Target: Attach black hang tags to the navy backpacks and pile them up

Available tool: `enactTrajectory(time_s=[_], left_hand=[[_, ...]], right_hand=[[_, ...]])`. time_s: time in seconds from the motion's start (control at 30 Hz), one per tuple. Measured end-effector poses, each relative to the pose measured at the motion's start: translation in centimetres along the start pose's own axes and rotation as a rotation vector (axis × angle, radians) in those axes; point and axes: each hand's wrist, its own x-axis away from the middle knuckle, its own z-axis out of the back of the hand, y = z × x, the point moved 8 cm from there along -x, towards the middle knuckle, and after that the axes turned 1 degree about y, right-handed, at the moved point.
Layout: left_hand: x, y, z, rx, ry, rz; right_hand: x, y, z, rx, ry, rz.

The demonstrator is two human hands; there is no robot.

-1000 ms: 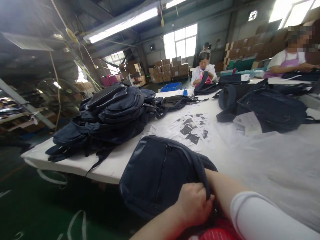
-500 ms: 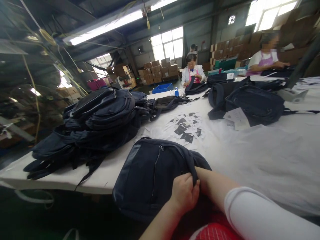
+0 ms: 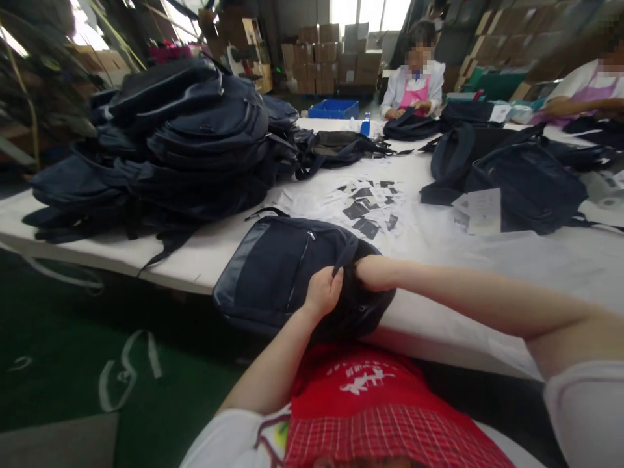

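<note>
One left hand [image 3: 324, 291] is gripping the edge of the opening of a navy backpack [image 3: 266, 276], its fingers curling closely over the cloth. The right hand [image 3: 376, 273] is entering the same opening from the right; its fingers are lying hidden inside, so whether they are grasping anything cannot be told. The backpack is resting on the near edge of a white-covered table [image 3: 195, 263], partly overhanging it, with its zipper [image 3: 298, 276] showing on the panel and a thin dark strap [image 3: 268, 211] extending from its far side. Below the hands, a red apron [image 3: 361, 390] with a checked lower part is covering the wearer's front.

Just beyond the backpack, black and white cards [image 3: 363, 208] are lying scattered. To the left, a tall pile of navy backpacks [image 3: 195, 143] is occupying the table, its loose straps trailing toward the edge. To the right, another backpack [image 3: 529, 185] is lying with a white paper [image 3: 482, 211] against it. Farther off, a blue bin [image 3: 334, 109] is standing near a co-worker in a pink apron [image 3: 414, 94], whose hands are touching dark cloth. Stacked cartons [image 3: 336, 58] are filling the background.
</note>
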Motion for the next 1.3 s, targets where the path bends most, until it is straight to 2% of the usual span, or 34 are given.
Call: enactTrajectory(time_s=[0.07,0.1,0.2,0.27,0.33,0.43,0.57,0.7,0.83,0.97,1.2,1.3], left_hand=[[-0.1,-0.5,-1.1,0.002,-0.008,0.013],[-0.1,-0.7,-1.6,-0.002,-0.014,0.014],[0.2,-0.8,-3.0,-0.037,-0.033,-0.006],[0.6,-0.7,-3.5,-0.090,-0.043,-0.030],[0.9,-0.5,-3.6,-0.150,-0.070,-0.058],[0.7,-0.2,-2.6,-0.212,-0.102,-0.098],[-2.2,-1.1,-0.2,-0.328,0.007,-0.059],[-5.5,-4.2,-1.9,-0.488,-0.104,0.050],[-6.1,-6.3,-3.7,-0.511,-0.074,0.097],[-5.6,-6.7,-4.0,-0.520,-0.038,0.092],[-5.5,-6.5,-3.5,-0.555,-0.015,0.066],[-5.5,-6.4,-3.4,-0.576,-0.020,0.072]], right_hand=[[-0.5,1.0,-0.6,0.091,-0.128,0.102],[-0.7,1.5,-0.6,0.155,-0.152,0.127],[-1.8,3.3,-0.1,0.322,-0.054,0.039],[-2.8,4.0,-0.1,0.333,0.048,-0.059],[-4.0,4.0,-0.6,0.314,0.102,-0.085],[-5.6,4.0,-1.5,0.289,0.106,-0.049],[-6.5,4.6,-1.9,0.248,0.087,0.015],[-6.6,5.6,-2.4,0.175,0.065,0.058],[-7.0,6.5,-3.2,-0.036,0.041,0.027],[-7.9,6.5,-3.7,-0.101,-0.006,0.001],[-9.7,4.5,-3.7,-0.216,-0.134,0.075],[-10.4,4.3,-3.6,-0.198,-0.133,0.089]])
